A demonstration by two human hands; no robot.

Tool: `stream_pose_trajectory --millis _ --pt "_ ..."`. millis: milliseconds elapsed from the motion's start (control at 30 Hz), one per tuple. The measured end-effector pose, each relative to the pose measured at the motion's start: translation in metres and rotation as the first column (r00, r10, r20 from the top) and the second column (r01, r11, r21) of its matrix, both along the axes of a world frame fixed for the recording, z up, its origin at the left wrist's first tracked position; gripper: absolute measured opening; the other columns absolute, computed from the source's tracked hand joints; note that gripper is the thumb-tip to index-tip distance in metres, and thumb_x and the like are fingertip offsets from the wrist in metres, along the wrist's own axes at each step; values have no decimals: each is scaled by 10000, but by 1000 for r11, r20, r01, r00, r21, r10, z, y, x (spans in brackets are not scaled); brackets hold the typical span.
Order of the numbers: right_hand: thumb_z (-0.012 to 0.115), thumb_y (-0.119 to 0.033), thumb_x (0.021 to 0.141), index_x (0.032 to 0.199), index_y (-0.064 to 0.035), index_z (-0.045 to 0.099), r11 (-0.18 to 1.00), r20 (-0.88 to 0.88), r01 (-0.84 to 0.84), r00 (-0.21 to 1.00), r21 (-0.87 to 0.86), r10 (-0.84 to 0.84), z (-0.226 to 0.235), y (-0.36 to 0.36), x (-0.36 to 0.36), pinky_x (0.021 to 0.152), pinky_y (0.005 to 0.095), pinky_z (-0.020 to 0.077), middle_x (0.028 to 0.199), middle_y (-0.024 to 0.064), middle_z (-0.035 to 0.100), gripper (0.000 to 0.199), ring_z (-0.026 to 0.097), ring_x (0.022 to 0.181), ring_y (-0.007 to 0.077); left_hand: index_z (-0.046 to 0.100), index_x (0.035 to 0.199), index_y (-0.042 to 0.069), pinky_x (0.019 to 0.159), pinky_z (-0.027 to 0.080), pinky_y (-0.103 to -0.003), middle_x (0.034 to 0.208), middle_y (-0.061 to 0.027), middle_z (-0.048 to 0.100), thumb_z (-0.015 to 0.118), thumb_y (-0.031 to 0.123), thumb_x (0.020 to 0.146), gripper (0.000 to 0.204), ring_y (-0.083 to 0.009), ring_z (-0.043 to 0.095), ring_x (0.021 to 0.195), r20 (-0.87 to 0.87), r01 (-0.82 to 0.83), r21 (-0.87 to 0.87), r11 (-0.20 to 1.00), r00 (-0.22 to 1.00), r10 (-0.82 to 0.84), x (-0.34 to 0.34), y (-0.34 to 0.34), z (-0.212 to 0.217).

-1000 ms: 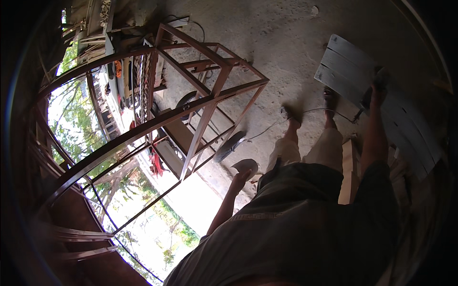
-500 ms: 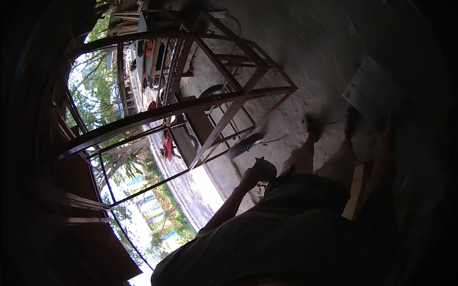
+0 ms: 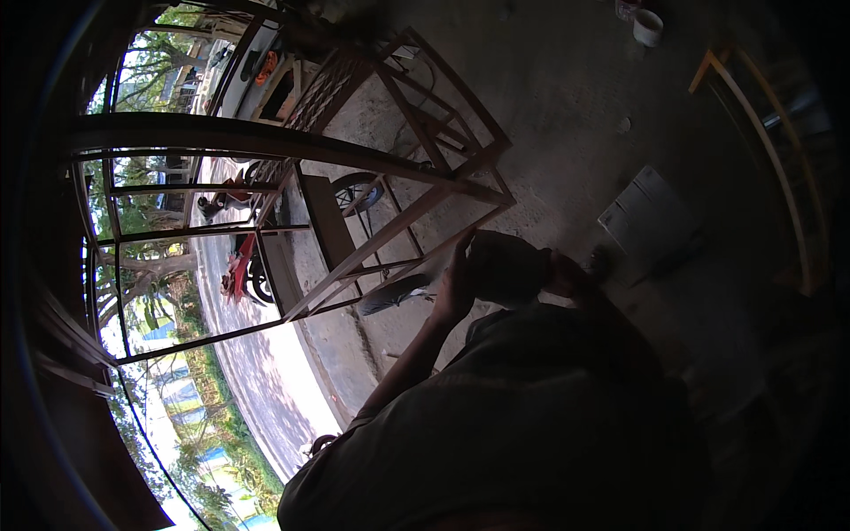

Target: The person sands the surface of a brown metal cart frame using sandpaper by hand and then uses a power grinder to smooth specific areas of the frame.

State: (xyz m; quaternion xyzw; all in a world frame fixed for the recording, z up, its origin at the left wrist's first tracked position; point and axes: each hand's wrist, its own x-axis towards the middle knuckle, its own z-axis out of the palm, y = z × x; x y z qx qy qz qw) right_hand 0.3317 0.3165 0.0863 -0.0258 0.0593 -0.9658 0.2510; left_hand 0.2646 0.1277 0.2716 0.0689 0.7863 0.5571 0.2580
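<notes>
My left hand point(image 3: 454, 288) is closed on the near left side of a dark, rounded object point(image 3: 506, 268), held in front of my waist. At the object's right side is my right hand point(image 3: 567, 274), its fingers bent against the edge. Deep shade hides most of the right fingers and what kind of thing the object is. Just beyond my left hand stands a large frame of brown bars point(image 3: 390, 226), which the hands do not visibly touch.
A wheel point(image 3: 357, 193) shows through the frame's bars. On the floor to the right lies a pale flat sheet point(image 3: 645, 212), with a yellow frame point(image 3: 768, 146) farther right. A white pot point(image 3: 648, 28) stands at the far right. Outside, a red motorbike point(image 3: 239, 268) is parked.
My right hand has come up from my side to the dark object. My left hand has raised the object slightly. The view has shifted, bringing the yellow frame and white pot into sight.
</notes>
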Motion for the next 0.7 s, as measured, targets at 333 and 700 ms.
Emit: stream_pose_trajectory --millis 333,700 --pt "558 -303 962 1338 63 512 206 3 48 971 977 -239 49 -65 -133 1033 346 416 1245 162 626 527 578 1191 257 170 1572 37 1142 338 -464 1528 -298 331 527 232 1034 675 -405 332 1434 -200 81 -598 797 949 -246 -4 -148 -94" --pt "498 -227 910 1556 28 86 -89 -341 330 907 940 -247 7 -196 -222 1186 448 217 1542 356 217 807 243 1448 458 394 1493 -12 1184 271 -389 1510 -203 446 560 351 1023 617 -291 360 1444 144 665 266 698 688 -711 -57 -248 29"
